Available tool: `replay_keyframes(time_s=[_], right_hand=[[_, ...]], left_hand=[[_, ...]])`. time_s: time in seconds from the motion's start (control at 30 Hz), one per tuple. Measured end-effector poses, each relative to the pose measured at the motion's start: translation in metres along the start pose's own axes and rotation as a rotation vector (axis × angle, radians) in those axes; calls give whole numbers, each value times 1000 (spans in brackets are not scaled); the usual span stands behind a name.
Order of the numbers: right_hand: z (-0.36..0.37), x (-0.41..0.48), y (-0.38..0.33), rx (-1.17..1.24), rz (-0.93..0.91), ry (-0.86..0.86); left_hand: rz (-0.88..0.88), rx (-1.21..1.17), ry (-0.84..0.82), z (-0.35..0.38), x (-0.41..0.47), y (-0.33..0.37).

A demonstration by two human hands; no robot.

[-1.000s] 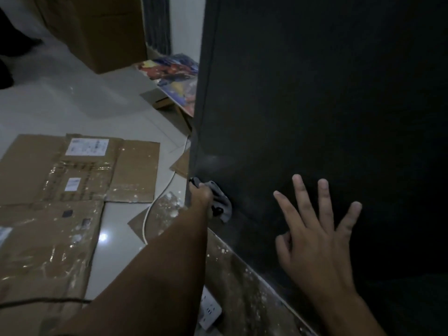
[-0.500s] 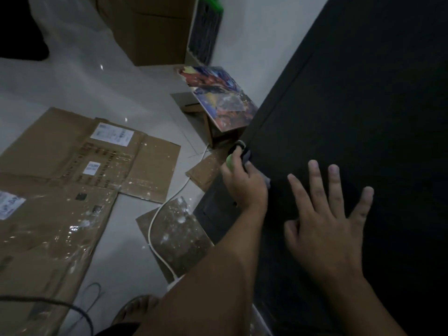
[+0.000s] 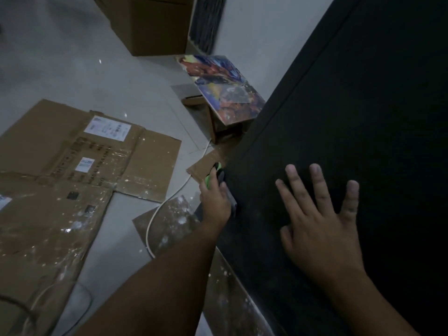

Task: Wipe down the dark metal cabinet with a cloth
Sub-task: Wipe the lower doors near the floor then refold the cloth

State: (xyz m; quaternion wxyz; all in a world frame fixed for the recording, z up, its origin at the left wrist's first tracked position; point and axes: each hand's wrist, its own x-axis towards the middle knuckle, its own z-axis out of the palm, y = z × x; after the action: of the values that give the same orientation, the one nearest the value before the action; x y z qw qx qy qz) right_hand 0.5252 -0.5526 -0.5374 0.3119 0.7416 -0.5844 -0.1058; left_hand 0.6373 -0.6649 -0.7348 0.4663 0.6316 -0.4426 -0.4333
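Note:
The dark metal cabinet fills the right half of the head view, its left edge running diagonally down to the floor. My left hand grips a small cloth, grey and dark with a green part, and holds it against the cabinet's left edge low down. Most of the cloth is hidden under the hand. My right hand lies flat on the cabinet's face with its fingers spread and straight.
Flattened, paint-spattered cardboard covers the pale floor at left. A white cable runs across it near the cabinet's foot. A colourful board rests on a small box beside the cabinet, and a large cardboard box stands behind.
The view has swung from facing the cabinet to looking along its left edge. My left hand with the cloth has slid along that edge. My right hand stays flat on the cabinet's face.

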Motion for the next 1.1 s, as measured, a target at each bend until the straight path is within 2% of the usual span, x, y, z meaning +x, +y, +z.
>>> replay_keyframes(time_s=[0.13, 0.23, 0.33, 0.4, 0.5, 0.57, 0.7, 0.8, 0.93, 1.1], right_hand=[[25, 2, -22, 11, -54, -69], [35, 5, -30, -17, -43, -102], [44, 7, -33, 8, -38, -87], [49, 7, -35, 37, -46, -86], [56, 9, -38, 46, -37, -79], [58, 8, -40, 50, -29, -61], [58, 9, -42, 41, -18, -59], [58, 10, -43, 40, -17, -71], [58, 9, -44, 38, -13, -78], [60, 9, -46, 26, 1, -102]], left_hand=[[-82, -5, 70, 14, 3, -38], [-134, -125, 181, 16, 2, -54], [-213, -209, 204, 14, 7, -77], [-219, -151, 127, 10, 9, -98], [-240, 7, -119, 18, -3, -120], [-311, -70, -202, 31, -14, -130], [-489, -166, -268, 40, -5, -146], [-553, -152, -243, 35, 9, -155], [-575, -208, -159, 33, 23, -150], [-358, -70, -96, 37, -6, -136]])
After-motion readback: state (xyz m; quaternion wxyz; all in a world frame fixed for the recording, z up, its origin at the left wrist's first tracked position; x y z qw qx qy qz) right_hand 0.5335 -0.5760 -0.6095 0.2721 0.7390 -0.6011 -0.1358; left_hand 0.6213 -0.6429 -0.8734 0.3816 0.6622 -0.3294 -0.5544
